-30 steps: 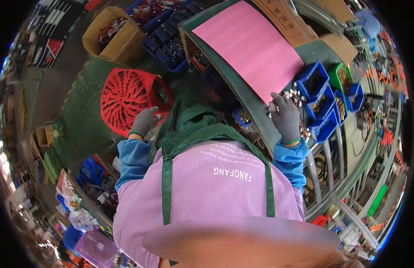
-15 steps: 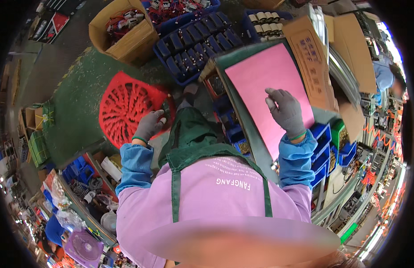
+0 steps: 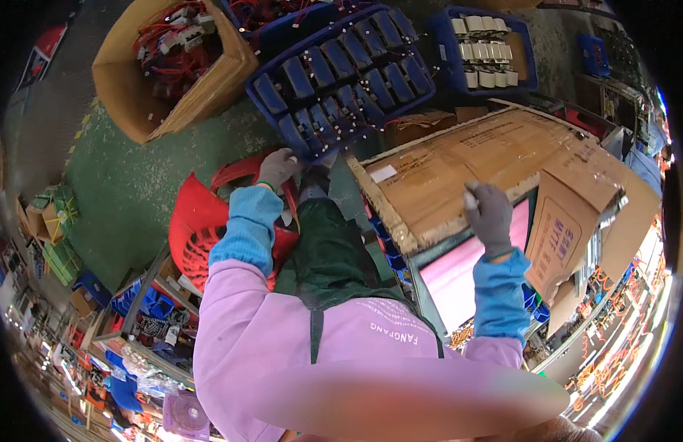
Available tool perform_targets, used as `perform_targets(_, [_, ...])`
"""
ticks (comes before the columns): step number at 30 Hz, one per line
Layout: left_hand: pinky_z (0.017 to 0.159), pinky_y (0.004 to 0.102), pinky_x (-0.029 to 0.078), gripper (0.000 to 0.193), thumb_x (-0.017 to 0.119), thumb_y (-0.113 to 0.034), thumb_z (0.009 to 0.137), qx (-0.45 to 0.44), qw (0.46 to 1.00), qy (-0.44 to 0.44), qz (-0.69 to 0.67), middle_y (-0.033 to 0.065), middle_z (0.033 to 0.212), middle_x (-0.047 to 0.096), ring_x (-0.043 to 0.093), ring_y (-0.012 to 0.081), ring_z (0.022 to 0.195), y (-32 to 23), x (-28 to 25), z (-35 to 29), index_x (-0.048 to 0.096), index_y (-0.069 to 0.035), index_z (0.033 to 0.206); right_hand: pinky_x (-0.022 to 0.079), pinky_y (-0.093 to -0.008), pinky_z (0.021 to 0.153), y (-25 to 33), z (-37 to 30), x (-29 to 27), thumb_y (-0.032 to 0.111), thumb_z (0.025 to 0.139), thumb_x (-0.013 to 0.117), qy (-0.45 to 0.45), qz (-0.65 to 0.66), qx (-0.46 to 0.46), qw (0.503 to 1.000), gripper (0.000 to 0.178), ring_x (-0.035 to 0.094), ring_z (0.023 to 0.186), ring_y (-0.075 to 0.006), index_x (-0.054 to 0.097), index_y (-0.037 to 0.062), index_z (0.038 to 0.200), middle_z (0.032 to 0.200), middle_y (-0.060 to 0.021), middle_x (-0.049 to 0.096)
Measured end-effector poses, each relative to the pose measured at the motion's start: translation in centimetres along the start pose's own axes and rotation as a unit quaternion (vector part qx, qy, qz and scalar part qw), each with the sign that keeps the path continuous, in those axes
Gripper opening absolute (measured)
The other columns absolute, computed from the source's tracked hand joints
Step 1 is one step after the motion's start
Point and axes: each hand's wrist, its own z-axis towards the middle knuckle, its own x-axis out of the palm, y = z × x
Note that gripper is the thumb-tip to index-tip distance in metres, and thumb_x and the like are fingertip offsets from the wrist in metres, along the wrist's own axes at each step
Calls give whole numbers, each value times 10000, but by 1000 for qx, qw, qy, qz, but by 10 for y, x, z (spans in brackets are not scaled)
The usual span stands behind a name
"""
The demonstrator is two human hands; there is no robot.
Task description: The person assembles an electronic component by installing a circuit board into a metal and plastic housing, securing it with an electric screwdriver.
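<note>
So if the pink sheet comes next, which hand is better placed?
Probably the right hand: in this view it overlaps the pink sheet. The left hand is well off to the left, beside the red stool.

Assembly workshop, blue parts crate [image 3: 446,74], carton [image 3: 209,90] of wired components [image 3: 181,38]

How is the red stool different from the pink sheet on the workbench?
The red stool has slots in it; the pink sheet shows none. The stool is bulky, while the sheet is flat. The stool is beside the workbench; the sheet lies on top. Both are partly hidden from view.
</note>
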Motion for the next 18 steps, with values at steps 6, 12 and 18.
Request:
perform_targets(6, [914, 418, 454, 390, 531, -333, 878, 11, 1000, 0, 10, 155, 1137, 629, 576, 343, 1077, -37, 3, 98, 585, -103, 1188, 465, -393, 639, 3, 26, -8, 304, 860, 597, 6, 53, 47, 997, 265, 594, 730, -299, 665, 67, 958, 792, -117, 615])
perform_targets(12, [908, 439, 460, 401, 544, -295, 856, 117, 988, 50, 91, 154, 1157, 606, 566, 366, 1058, -152, 46, 172, 567, -110, 1211, 452, -386, 583, -1, 36, -4, 209, 739, 719, -38, 35, 104, 993, 238, 579, 655, -284, 658, 90, 936, 728, -83, 601])
perform_targets(18, [1099, 447, 306, 487, 507, -202, 926, 275, 900, 37, 336, 116, 1518, 221, 211, 344, 1389, -269, 93, 247, 400, -187, 1400, 425, -364, 511, -5, 42, -7, 212, 702, 735, -41, 62, 132, 988, 223, 558, 588, -251, 652, 107, 881, 667, -69, 568])
